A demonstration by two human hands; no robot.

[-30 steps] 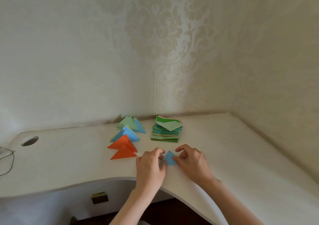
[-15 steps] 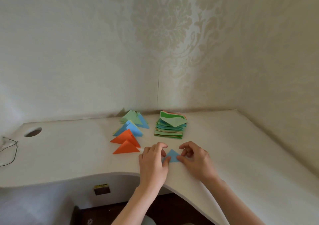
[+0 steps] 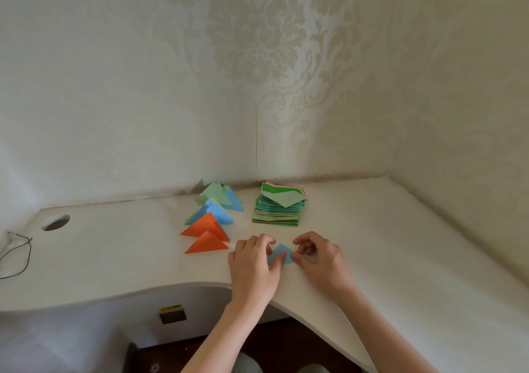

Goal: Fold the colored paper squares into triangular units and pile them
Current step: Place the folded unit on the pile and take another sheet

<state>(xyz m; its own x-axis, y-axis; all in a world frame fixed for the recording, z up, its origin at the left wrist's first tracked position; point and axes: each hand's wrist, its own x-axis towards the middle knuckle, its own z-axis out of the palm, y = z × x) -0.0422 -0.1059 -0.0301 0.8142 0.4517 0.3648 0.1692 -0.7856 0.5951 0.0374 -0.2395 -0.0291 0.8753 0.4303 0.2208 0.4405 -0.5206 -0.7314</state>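
The small blue paper triangle (image 3: 282,253) lies flat on the table (image 3: 400,243) between both hands, apex pointing away. The left hand (image 3: 253,268) presses its left corner with its thumb, the right hand (image 3: 319,261) pinches its right corner (equally near); the finished triangles (image 3: 209,231) lie up-left.

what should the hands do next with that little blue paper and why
Probably press the crease flat, then move the small blue folded paper triangle left to the folded ones. Both the left hand and right hand pinch it against the white desk, and it already looks triangular. The orange paper triangles lie just left of it, so the shift should be short.
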